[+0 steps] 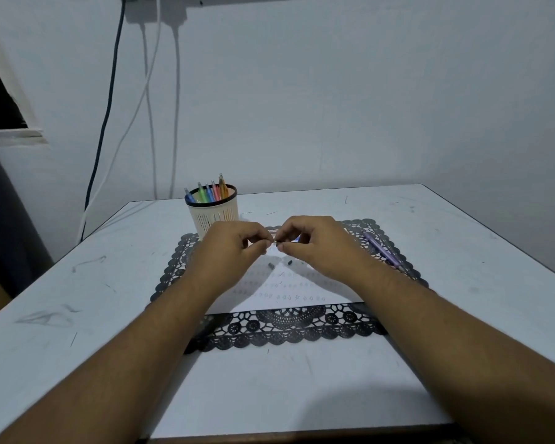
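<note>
My left hand (229, 248) and my right hand (314, 243) meet above a white sheet of paper (289, 293) with rows of small handwritten marks. Both pinch one small thin object (275, 241) between thumb and fingertips; it looks like a pen part, mostly hidden by the fingers. Two small dark pieces (271, 266) (290, 261) lie on the paper just below the hands. The paper rests on a black lace placemat (285, 328).
A cream pen holder (213, 216) with several coloured pens stands behind my left hand. A purple pen (382, 249) lies on the mat's right side. The white table (77, 283) is scuffed, and cables (106, 107) hang down the wall at the back left.
</note>
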The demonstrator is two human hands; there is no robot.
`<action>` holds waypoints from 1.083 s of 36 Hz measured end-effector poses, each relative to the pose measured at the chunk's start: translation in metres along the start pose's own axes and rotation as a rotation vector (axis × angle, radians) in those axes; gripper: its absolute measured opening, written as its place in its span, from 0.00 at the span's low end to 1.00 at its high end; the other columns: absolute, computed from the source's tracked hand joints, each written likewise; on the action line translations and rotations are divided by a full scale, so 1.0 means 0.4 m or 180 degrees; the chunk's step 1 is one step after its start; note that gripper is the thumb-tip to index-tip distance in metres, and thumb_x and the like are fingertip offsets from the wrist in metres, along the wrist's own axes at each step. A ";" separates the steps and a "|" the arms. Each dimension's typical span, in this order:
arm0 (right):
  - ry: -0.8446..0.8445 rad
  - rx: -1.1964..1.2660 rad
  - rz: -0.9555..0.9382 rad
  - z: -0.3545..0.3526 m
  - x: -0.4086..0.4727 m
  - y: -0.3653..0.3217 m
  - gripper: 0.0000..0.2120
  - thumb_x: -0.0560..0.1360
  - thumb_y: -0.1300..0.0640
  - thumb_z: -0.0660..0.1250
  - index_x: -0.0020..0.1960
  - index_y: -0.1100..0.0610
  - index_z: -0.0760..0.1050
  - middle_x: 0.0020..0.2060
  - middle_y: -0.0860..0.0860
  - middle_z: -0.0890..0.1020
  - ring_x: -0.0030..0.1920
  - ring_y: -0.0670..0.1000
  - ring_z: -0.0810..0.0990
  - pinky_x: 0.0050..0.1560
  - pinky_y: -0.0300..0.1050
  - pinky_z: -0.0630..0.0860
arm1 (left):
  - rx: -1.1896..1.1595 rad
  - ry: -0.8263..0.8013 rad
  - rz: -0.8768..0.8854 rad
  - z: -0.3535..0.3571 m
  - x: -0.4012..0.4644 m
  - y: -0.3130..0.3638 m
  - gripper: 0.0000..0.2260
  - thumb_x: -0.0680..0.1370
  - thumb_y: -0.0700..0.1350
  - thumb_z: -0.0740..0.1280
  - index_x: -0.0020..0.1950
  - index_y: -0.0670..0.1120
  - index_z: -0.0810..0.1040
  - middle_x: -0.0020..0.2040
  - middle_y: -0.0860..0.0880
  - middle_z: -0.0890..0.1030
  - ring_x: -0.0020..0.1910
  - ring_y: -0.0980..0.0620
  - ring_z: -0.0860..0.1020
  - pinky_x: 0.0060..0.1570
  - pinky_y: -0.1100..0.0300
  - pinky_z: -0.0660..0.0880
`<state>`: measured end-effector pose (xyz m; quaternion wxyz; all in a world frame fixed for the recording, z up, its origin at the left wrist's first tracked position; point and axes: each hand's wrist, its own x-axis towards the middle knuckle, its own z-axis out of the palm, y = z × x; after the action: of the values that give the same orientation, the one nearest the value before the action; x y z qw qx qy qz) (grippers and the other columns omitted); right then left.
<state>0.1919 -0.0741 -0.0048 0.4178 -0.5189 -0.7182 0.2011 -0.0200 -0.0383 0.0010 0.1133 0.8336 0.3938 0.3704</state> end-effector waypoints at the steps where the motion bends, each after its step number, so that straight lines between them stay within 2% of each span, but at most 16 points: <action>1: 0.0005 0.0004 -0.0001 0.001 0.001 0.000 0.04 0.77 0.54 0.75 0.48 0.45 0.84 0.41 0.39 0.84 0.32 0.38 0.75 0.35 0.32 0.69 | -0.0079 -0.0019 0.0013 0.002 0.001 -0.003 0.05 0.79 0.46 0.75 0.49 0.57 0.86 0.40 0.64 0.83 0.40 0.57 0.81 0.35 0.65 0.75; 3: 0.0007 0.0050 -0.0008 0.002 0.002 0.000 0.04 0.77 0.54 0.75 0.48 0.45 0.84 0.42 0.41 0.85 0.32 0.39 0.75 0.37 0.35 0.71 | -0.0220 -0.0057 0.0009 0.007 0.003 -0.009 0.05 0.79 0.46 0.75 0.48 0.56 0.85 0.39 0.61 0.84 0.38 0.55 0.82 0.40 0.52 0.80; 5: -0.0006 0.0109 -0.0015 0.003 0.002 0.001 0.04 0.77 0.54 0.75 0.48 0.45 0.84 0.42 0.42 0.86 0.32 0.39 0.75 0.38 0.39 0.72 | -0.0286 -0.0064 0.0019 0.011 0.004 -0.013 0.05 0.79 0.45 0.75 0.47 0.56 0.83 0.39 0.61 0.84 0.38 0.54 0.82 0.42 0.49 0.82; 8: -0.0012 0.0149 -0.0010 0.003 0.002 0.003 0.03 0.77 0.54 0.75 0.48 0.46 0.84 0.42 0.43 0.86 0.31 0.39 0.74 0.38 0.40 0.71 | -0.0327 -0.0056 0.0023 0.015 0.005 -0.015 0.06 0.79 0.45 0.74 0.46 0.56 0.83 0.39 0.61 0.84 0.38 0.55 0.82 0.40 0.54 0.81; 12: 0.0010 0.0102 0.0001 0.003 0.003 0.003 0.03 0.77 0.54 0.76 0.47 0.46 0.84 0.41 0.42 0.85 0.32 0.39 0.75 0.38 0.41 0.71 | -0.0475 -0.0120 -0.0086 0.016 0.008 -0.015 0.06 0.79 0.44 0.74 0.45 0.55 0.83 0.39 0.59 0.84 0.38 0.58 0.81 0.38 0.65 0.75; 15: 0.0018 0.0083 0.0007 0.004 0.003 0.000 0.03 0.77 0.54 0.76 0.47 0.45 0.84 0.41 0.41 0.85 0.32 0.39 0.75 0.38 0.40 0.72 | -0.0587 -0.0107 -0.0138 0.015 0.007 -0.015 0.06 0.79 0.44 0.75 0.44 0.55 0.84 0.38 0.59 0.83 0.35 0.60 0.77 0.35 0.70 0.71; 17: 0.0037 0.0064 0.0018 0.003 0.003 -0.002 0.03 0.76 0.54 0.76 0.47 0.45 0.84 0.41 0.41 0.85 0.32 0.39 0.76 0.38 0.40 0.72 | -0.0584 -0.0048 -0.0124 0.013 0.007 -0.015 0.06 0.78 0.45 0.75 0.44 0.55 0.84 0.39 0.58 0.81 0.34 0.59 0.75 0.35 0.67 0.70; 20: 0.0064 0.0075 0.0052 0.001 0.002 -0.005 0.03 0.76 0.54 0.76 0.48 0.46 0.84 0.40 0.42 0.85 0.34 0.42 0.78 0.40 0.44 0.77 | -0.0584 0.0018 -0.0098 0.011 0.009 -0.010 0.05 0.78 0.45 0.75 0.44 0.55 0.84 0.43 0.55 0.81 0.38 0.55 0.76 0.40 0.61 0.73; 22: 0.0066 0.0124 0.0067 0.001 0.001 -0.009 0.03 0.77 0.54 0.76 0.48 0.46 0.84 0.41 0.43 0.86 0.37 0.47 0.81 0.43 0.50 0.81 | -0.0675 0.0039 -0.0129 0.012 0.009 -0.008 0.05 0.78 0.45 0.75 0.44 0.55 0.84 0.43 0.55 0.81 0.39 0.56 0.76 0.40 0.62 0.72; 24: 0.0075 0.0179 0.0065 0.001 0.000 -0.013 0.04 0.77 0.55 0.76 0.49 0.47 0.84 0.41 0.45 0.86 0.40 0.52 0.84 0.47 0.53 0.83 | -0.0769 0.0067 -0.0169 0.013 0.009 -0.007 0.05 0.79 0.45 0.74 0.44 0.55 0.84 0.42 0.56 0.81 0.37 0.59 0.74 0.37 0.67 0.70; 26: 0.0091 0.0184 0.0049 0.001 0.001 -0.013 0.04 0.77 0.56 0.76 0.49 0.47 0.85 0.41 0.45 0.86 0.39 0.51 0.84 0.47 0.53 0.83 | -0.0801 0.0084 -0.0176 0.015 0.008 -0.006 0.05 0.80 0.45 0.73 0.46 0.54 0.83 0.40 0.58 0.80 0.35 0.61 0.73 0.35 0.70 0.69; 29: 0.0075 0.0113 0.0030 0.002 0.001 -0.010 0.03 0.77 0.55 0.76 0.49 0.47 0.85 0.41 0.43 0.86 0.35 0.43 0.80 0.43 0.49 0.81 | -0.0714 0.0070 -0.0102 0.015 0.008 -0.002 0.05 0.81 0.44 0.71 0.48 0.54 0.82 0.41 0.59 0.80 0.35 0.60 0.73 0.35 0.70 0.69; 31: 0.0064 0.0095 0.0033 0.003 0.001 -0.009 0.03 0.77 0.54 0.75 0.49 0.46 0.85 0.41 0.42 0.86 0.34 0.40 0.79 0.42 0.46 0.79 | -0.0661 0.0052 -0.0064 0.014 0.007 -0.001 0.05 0.81 0.44 0.71 0.49 0.54 0.81 0.41 0.61 0.79 0.35 0.60 0.73 0.35 0.70 0.70; 34: 0.0060 0.0132 0.0049 0.002 0.000 -0.012 0.03 0.77 0.55 0.75 0.49 0.47 0.85 0.41 0.43 0.86 0.35 0.42 0.80 0.45 0.51 0.81 | -0.0630 0.0059 -0.0042 0.014 0.006 0.000 0.05 0.81 0.44 0.71 0.49 0.54 0.81 0.40 0.60 0.79 0.35 0.59 0.74 0.34 0.70 0.69; 39: 0.0098 0.0150 0.0058 0.001 -0.001 -0.014 0.04 0.77 0.55 0.75 0.48 0.46 0.84 0.41 0.43 0.86 0.37 0.46 0.82 0.48 0.56 0.83 | -0.0703 0.0053 -0.0033 0.012 0.005 0.003 0.05 0.82 0.44 0.70 0.50 0.54 0.81 0.40 0.52 0.80 0.37 0.52 0.75 0.34 0.67 0.69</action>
<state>0.1883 -0.0767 -0.0011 0.4391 -0.5184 -0.7020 0.2137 -0.0153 -0.0370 -0.0006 0.2030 0.8109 0.3558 0.4178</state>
